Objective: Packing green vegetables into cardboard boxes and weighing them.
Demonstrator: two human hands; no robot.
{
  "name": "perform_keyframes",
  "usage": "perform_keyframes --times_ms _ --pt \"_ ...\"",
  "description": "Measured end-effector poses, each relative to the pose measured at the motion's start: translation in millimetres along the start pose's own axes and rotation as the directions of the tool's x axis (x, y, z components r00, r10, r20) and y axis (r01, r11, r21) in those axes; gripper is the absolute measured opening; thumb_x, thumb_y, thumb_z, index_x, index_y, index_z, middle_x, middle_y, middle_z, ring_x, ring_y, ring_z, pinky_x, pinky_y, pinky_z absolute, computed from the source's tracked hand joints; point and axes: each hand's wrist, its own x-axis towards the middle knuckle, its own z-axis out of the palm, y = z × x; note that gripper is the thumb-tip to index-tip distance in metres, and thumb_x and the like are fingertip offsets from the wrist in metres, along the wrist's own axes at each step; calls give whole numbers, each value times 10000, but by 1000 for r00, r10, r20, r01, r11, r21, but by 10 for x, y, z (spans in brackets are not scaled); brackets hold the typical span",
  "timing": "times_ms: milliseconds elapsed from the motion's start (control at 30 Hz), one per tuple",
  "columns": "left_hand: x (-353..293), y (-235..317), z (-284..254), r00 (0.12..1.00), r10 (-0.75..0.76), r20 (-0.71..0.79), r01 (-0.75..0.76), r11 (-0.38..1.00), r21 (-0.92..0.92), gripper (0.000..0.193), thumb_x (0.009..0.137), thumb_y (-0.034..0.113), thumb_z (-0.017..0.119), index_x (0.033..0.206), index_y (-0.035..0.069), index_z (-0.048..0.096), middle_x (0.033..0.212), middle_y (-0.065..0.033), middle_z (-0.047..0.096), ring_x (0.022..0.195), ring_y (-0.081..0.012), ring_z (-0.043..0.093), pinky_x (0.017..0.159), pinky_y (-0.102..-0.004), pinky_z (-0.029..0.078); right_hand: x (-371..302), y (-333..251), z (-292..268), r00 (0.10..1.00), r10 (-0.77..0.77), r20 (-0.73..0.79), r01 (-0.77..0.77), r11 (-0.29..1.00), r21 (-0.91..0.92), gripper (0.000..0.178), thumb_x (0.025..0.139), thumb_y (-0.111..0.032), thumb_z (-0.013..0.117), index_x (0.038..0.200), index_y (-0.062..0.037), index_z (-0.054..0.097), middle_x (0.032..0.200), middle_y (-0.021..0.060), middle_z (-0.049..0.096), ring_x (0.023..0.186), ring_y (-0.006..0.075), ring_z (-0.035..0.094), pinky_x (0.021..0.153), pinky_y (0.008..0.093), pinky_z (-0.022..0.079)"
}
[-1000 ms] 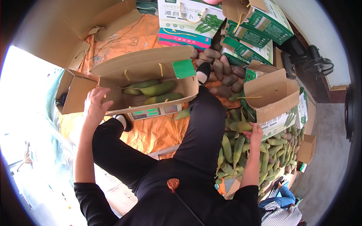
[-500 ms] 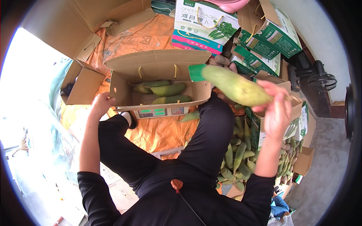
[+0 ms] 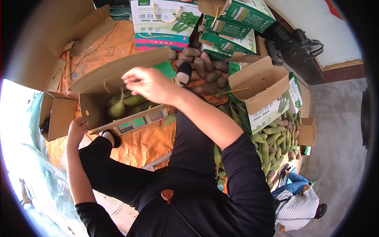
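A cardboard box [image 3: 87, 114] with yellow rope handles stands open in front of me, several green radishes [image 3: 117, 110] inside. At its near left corner, the curled fingers of my left hand [image 3: 77, 129] hold the cardboard edge. My right hand [image 3: 147, 85] reaches across above the box's right part, empty, with thumb and fingers apart. It covers some of the box's inside. Below the box's near side shows a scale [image 3: 142, 121] with green lit displays and a keypad.
Reddish-brown tubers [image 3: 203, 65] lie beyond the box. To the right are an open carton [image 3: 260, 87] and a heap of green radishes [image 3: 272, 138]. Stacked printed cartons [image 3: 164, 17] and a small fan [image 3: 306, 47] stand farther back. A person in a striped shirt [image 3: 298, 207] is at lower right.
My right hand has swung left from the right side to above the box and let go of the large green radish, which now lies inside. The whole view has shifted and turned.
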Motion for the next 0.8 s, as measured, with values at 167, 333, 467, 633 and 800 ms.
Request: perform_keyframes --times_ms 167,333,467,633,800 --pt "20 -129 0 999 -28 32 29 999 -27 167 800 116 597 798 -51 609 604 -92 587 554 -151 567 541 -320 451 -864 68 -812 936 127 -329 -162 984 -81 258 944 -234 575 1144 -74 611 1041 24 671 865 101 635 719 232 482" --pt "43 10 25 999 -22 24 21 1000 11 141 835 83 575 812 -54 603 638 -64 582 582 -120 550 550 -285 442 -2102 736 -1392 627 300 -719 -497 865 -72 186 900 -143 605 1025 -11 645 892 77 677 767 132 639 675 277 504" --pt "75 -106 -1 998 -53 29 55 996 -68 140 843 80 560 854 -48 618 656 -54 586 571 -116 538 542 -283 430 -3186 1632 -1456 532 281 -799 -760 574 -304 210 823 -195 638 906 -4 661 805 164 678 764 314 663 691 387 505" --pt "94 -69 32 1000 -20 21 20 1000 -15 157 830 83 566 880 -55 622 651 -67 586 574 -123 547 539 -298 441 -4335 2458 -1294 235 410 -881 -972 122 -202 388 738 -346 718 941 -26 639 976 215 654 970 389 607 810 464 484" --pt "-24 116 19 998 -59 -8 60 995 83 192 812 111 593 876 -68 617 643 -92 595 570 -144 571 542 -318 459 -4438 2429 -897 46 504 -862 -999 45 -27 686 689 -361 783 1260 -113 494 1222 153 561 1105 380 545 920 469 462"
